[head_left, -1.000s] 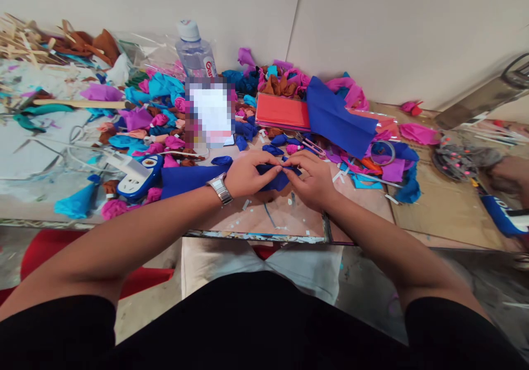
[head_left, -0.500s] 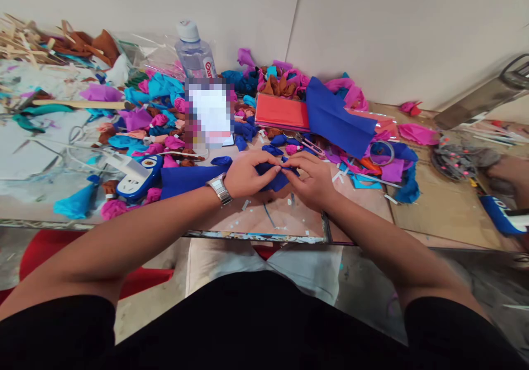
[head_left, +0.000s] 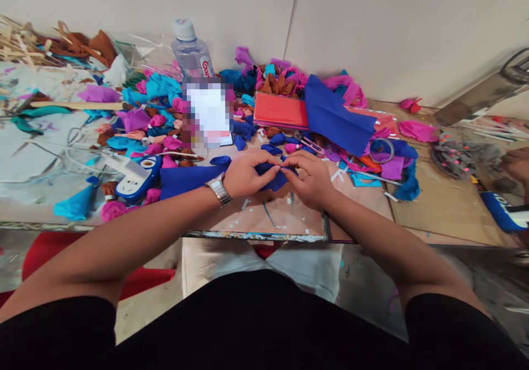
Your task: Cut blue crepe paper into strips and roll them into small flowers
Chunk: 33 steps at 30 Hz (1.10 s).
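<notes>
Your left hand (head_left: 243,174) and right hand (head_left: 313,181), frame centre: fingers closed, pinching blue cloth (head_left: 270,178). Since last second: fingertips drawn closer together, cloth bunched tighter, folding continuing.

I see a plain off-white wall (head_left: 392,22) with one vertical seam behind the cluttered pinkish desk (head_left: 289,221); grey floor (head_left: 372,287) lies below.

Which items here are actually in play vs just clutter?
In hand:
- left hand and right hand, both pinching the dark blue strip

Lying about:
- water bottle
- red paper stack
- blue sheet
- tape roll
- power strip
- wooden sticks
</notes>
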### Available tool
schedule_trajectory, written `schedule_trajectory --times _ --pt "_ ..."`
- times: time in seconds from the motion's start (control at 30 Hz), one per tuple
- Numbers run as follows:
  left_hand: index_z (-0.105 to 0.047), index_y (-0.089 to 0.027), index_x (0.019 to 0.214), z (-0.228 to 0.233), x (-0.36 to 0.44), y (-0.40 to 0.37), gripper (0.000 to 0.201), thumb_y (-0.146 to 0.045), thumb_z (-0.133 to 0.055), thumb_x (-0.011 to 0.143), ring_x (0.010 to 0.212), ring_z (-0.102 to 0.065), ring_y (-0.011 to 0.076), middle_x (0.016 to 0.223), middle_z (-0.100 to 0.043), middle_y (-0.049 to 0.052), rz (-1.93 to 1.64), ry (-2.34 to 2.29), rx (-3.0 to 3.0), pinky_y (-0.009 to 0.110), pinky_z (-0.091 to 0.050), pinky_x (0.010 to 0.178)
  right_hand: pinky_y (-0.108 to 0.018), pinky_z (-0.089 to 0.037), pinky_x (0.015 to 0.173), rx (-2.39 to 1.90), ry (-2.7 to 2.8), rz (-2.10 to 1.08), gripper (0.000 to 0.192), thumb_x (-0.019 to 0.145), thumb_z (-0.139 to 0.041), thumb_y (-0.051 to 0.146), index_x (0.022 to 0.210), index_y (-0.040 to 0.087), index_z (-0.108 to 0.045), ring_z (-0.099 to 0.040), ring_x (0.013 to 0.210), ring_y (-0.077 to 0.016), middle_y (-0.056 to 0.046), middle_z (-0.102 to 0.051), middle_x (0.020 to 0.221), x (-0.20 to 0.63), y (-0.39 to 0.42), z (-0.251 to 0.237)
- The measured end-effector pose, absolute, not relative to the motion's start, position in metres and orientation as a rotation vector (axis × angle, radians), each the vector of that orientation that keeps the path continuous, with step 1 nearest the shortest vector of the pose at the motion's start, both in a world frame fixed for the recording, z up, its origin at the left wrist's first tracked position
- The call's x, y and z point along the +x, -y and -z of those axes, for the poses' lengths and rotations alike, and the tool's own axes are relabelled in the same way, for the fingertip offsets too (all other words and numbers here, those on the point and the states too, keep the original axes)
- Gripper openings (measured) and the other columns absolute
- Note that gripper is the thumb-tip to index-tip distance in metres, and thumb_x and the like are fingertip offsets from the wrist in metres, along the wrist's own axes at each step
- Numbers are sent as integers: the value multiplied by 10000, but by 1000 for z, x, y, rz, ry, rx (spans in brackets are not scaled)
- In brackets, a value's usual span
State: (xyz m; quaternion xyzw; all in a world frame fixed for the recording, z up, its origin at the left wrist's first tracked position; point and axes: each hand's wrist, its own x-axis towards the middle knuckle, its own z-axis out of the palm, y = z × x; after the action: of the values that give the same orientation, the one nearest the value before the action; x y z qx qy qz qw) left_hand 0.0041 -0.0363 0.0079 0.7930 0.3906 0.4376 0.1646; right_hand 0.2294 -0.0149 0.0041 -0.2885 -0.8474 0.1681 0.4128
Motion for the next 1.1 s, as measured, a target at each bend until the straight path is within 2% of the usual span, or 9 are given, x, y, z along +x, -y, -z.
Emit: schedule_trajectory --times 0.2,0.4,0.63,0.97,1.1 --pt "-789 -224 964 -10 5 36 236 -395 -629 998 897 -743 203 932 -818 42 -1212 -1188 2359 382 -520 917 -370 -563 791 -835 2039 -549 122 981 -702 367 962 251 -735 -682 877 -212 -37 -750 949 225 18 -6" --pt "-787 -225 1016 -8 4 36 261 -399 -593 1029 930 -745 211 985 -824 48 -1188 -1177 2402 395 -501 921 -347 -542 728 -872 1948 -644 104 946 -732 337 920 237 -741 -669 817 -196 -25 -748 888 222 19 -7" --pt "-782 -221 1056 -7 4 37 219 -376 -648 977 928 -743 222 1003 -823 49 -1164 -1134 2415 384 -513 896 -327 -527 722 -874 1916 -695 70 928 -726 288 908 222 -730 -660 794 -182 -14 -734 858 221 19 -6" --pt "-777 -221 1032 -8 3 36 227 -380 -650 932 913 -739 229 978 -817 54 -1134 -1157 2390 395 -530 885 -354 -529 777 -878 1991 -622 149 976 -681 371 962 227 -717 -685 832 -201 -30 -760 908 224 17 -3" --pt "-777 -219 1018 -7 4 37 256 -401 -604 968 898 -743 220 972 -820 61 -1169 -1118 2362 386 -532 868 -366 -541 791 -876 2028 -590 159 985 -675 386 975 235 -725 -696 849 -211 -33 -771 918 224 17 -4"
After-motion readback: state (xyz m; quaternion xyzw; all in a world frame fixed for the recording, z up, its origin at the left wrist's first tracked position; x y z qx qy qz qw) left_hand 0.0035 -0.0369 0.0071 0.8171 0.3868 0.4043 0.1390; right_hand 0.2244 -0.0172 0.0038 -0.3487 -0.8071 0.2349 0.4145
